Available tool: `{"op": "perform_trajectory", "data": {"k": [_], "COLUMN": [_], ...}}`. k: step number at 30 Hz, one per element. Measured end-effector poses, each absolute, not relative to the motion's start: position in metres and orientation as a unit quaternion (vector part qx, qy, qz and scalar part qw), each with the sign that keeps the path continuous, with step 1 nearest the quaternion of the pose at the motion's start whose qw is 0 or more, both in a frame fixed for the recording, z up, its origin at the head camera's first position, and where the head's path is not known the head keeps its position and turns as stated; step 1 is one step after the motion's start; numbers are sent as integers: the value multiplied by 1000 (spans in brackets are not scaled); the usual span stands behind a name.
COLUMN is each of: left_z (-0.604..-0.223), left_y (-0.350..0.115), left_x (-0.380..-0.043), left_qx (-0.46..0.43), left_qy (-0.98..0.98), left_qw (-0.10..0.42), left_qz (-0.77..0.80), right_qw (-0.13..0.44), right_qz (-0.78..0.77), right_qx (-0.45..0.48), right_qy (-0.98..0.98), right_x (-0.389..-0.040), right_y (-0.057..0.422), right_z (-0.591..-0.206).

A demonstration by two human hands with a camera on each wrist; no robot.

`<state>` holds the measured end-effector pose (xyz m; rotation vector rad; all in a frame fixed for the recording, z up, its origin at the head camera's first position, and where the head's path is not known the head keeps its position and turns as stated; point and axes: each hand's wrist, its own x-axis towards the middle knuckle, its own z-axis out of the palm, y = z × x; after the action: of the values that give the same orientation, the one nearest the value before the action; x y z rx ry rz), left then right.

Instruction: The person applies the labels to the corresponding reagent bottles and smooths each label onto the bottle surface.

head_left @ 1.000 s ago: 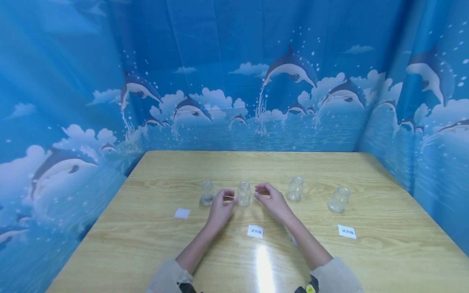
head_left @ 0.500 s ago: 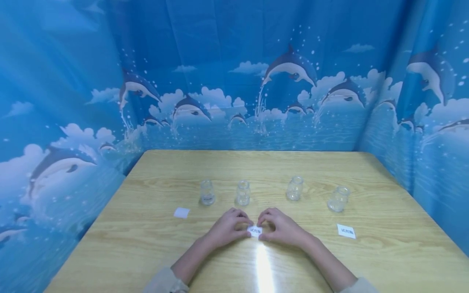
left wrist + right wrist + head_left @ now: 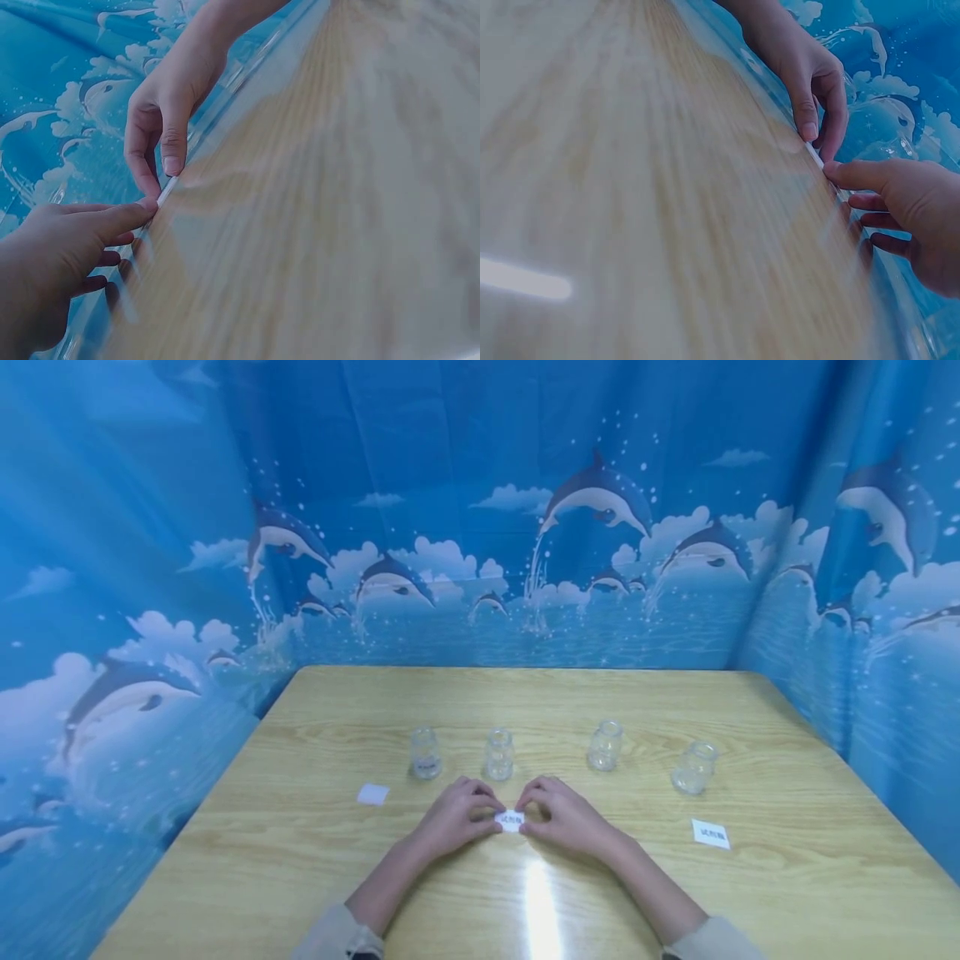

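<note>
A small white paper label [image 3: 511,820] with dark printed characters lies between my two hands, in front of the second glass jar [image 3: 498,755] from the left. My left hand [image 3: 461,815] holds its left edge, thumb on the near side and fingers on the far side. At the opposite edge my right hand [image 3: 561,814] holds the label the same way. Both wrist views show the label edge-on, a thin white strip low over the tabletop, with thumb [image 3: 174,163] and fingertips at its ends.
More glass jars stand in the row: one at the left [image 3: 425,754], one right of centre [image 3: 604,747], and a tilted-looking one [image 3: 694,768] farther right. White labels lie at left [image 3: 372,794] and right [image 3: 710,833]. A dolphin-print curtain [image 3: 480,510] surrounds the wooden table [image 3: 300,860].
Both hands have come away from the second jar toward me and onto the label in front of it. The label has since shifted slightly left and away from me, toward that jar.
</note>
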<state>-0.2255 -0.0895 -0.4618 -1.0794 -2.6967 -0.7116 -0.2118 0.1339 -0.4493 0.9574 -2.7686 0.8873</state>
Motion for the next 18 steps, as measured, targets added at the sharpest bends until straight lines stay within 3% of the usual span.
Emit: {"op": "perform_trajectory", "data": {"k": [11,18], "left_z": [-466,-470], "left_y": [-100,-102], "left_x": [-237,-238], "left_qx": [-325,-320], "left_qy": [-896,-892], "left_qw": [79,88], "left_qz": [-294,-307], "right_qw": [41,75], "right_qz": [287,289], "right_qx": [285,261], "right_qy": [-914,-918], "right_x": [-223,-223], "right_y": [120,114], "right_z": [-450,-457]}}
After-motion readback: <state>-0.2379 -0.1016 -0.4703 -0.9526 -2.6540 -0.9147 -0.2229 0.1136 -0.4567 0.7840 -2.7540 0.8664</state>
